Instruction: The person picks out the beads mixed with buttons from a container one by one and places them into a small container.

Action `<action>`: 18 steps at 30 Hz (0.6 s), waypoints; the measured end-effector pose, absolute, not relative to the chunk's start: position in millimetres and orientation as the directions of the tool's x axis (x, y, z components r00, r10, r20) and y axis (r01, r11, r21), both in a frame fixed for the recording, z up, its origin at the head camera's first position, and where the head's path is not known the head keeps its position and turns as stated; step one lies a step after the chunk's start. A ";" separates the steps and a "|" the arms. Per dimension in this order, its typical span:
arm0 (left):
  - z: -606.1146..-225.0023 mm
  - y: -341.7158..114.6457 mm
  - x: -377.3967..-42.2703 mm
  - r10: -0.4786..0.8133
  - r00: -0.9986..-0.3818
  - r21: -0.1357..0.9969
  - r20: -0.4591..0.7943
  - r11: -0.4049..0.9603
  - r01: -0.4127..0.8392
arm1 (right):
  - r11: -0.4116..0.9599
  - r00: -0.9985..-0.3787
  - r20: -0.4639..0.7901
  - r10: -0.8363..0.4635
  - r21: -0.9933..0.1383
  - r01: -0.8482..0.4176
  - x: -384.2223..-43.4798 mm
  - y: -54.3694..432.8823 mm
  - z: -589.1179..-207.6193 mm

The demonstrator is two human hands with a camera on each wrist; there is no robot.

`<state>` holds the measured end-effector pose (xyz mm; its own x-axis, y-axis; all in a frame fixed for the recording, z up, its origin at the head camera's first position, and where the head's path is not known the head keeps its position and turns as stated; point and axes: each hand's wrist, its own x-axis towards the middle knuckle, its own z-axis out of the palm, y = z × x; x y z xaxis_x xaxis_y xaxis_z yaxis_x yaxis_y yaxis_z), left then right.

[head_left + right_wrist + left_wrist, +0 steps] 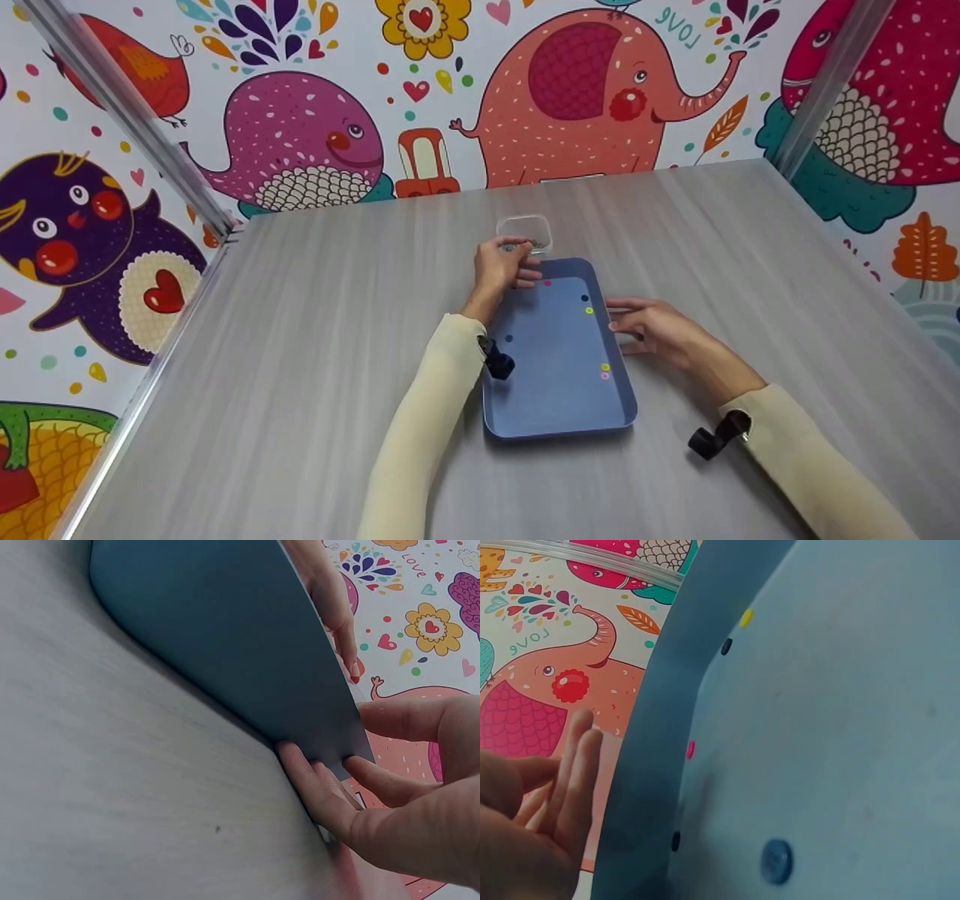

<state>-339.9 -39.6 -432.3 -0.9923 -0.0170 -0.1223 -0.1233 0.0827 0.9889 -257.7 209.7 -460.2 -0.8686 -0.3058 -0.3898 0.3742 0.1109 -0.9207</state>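
A blue rectangular tray (559, 405) lies on the table with several small buttons in it, among them a yellow button (589, 310) and a pink button (605, 376). My left hand (504, 268) is over the tray's far left corner, beside a small clear container (534, 224). Its thumb and index finger pinch together, and a small red button (355, 679) shows at the fingertips in the right wrist view. Dark bits in the container are partly hidden by the fingers. With nearly straight fingers, my right hand (664, 330) touches the outside of the tray's right wall.
The grey wood-grain table (337, 315) extends around the tray. Behind it stands a wall with printed animals (570, 97), and metal posts (150, 135) frame the back corners.
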 end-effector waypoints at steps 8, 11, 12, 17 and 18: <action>-434.6 -41.9 -341.0 -0.008 -0.992 0.990 -0.126 0.060 -0.126 | 0.109 -0.867 -0.393 -0.307 -0.919 0.378 -257.9 211.1 -460.3; -435.0 -42.8 -340.9 -0.007 -0.992 0.990 -0.127 0.060 -0.128 | 0.110 -0.866 -0.391 -0.312 -0.920 0.376 -257.5 211.2 -459.9; -435.1 -43.0 -340.8 -0.007 -0.992 0.990 -0.127 0.060 -0.128 | 0.109 -0.865 -0.390 -0.314 -0.920 0.375 -257.4 211.2 -459.7; -435.3 -43.5 -340.7 -0.008 -0.991 0.989 -0.130 0.063 -0.130 | 0.108 -0.865 -0.390 -0.317 -0.921 0.375 -257.4 211.5 -459.4; -435.2 -43.4 -340.7 -0.007 -0.991 0.989 -0.132 0.062 -0.132 | 0.108 -0.865 -0.390 -0.317 -0.921 0.375 -257.4 211.6 -459.3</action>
<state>-340.7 -43.4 -435.2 -0.9913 -0.0071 -0.1316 -0.1318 0.0615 0.9894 -257.4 211.6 -459.3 -0.8649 -0.3165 -0.3895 0.3753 0.1076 -0.9207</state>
